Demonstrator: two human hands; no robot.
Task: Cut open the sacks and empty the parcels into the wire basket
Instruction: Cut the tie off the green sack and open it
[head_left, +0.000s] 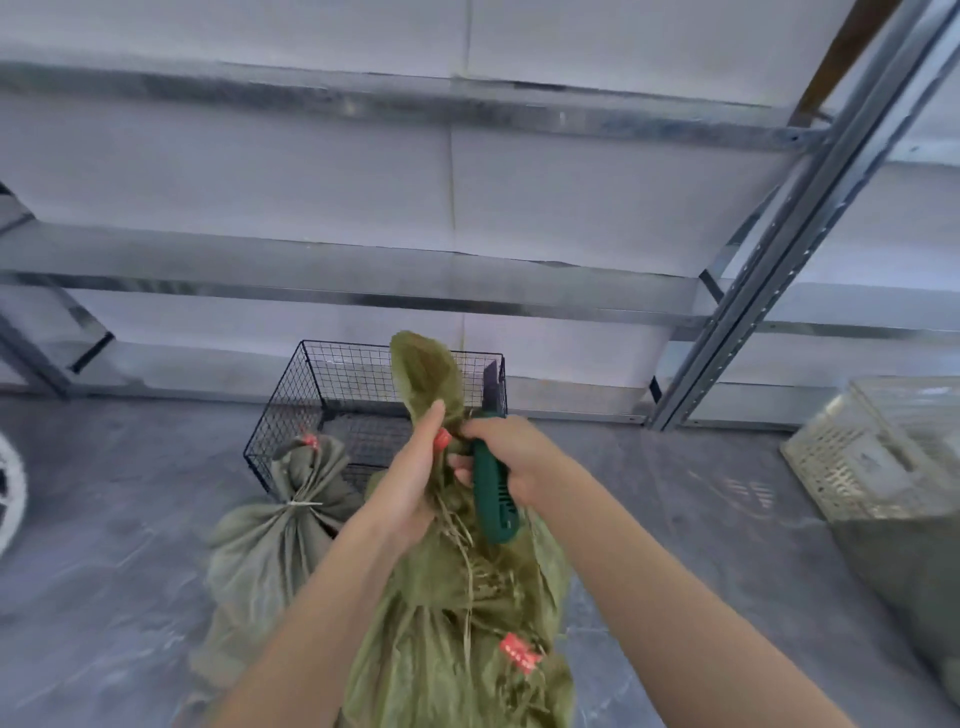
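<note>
A person stood over a green woven sack (457, 623) on a grey floor (701, 519), both bare forearms reaching forward. The left hand (415, 478) was clenched round the sack's gathered neck, whose loose top flopped upward above the fist. The right hand (498, 452) was wrapped round a green knife (493, 499), its dark blade pointing up beside the neck and touching or nearly touching it; blur hid the exact contact. A red tag (519, 653) hung on the sack's front among frayed strands.

Just behind the hands sat a black wire basket (291, 410), its top open. Its inside looked bare apart from the mesh bottom, though the raised neck hid part of it. A second sack (270, 545), tied shut with a pale cord and bearing a red tag near its knot, leaned against the basket's near left corner.

Open floor lay to the left of the sacks and to the right, as far as a pale lattice crate (878, 462) near the right edge. Behind the basket ran metal racking (779, 249) with horizontal beams and a slanted upright, set against a pale wall. A white curved object (10, 493) showed at the far left edge, too cropped to identify.
</note>
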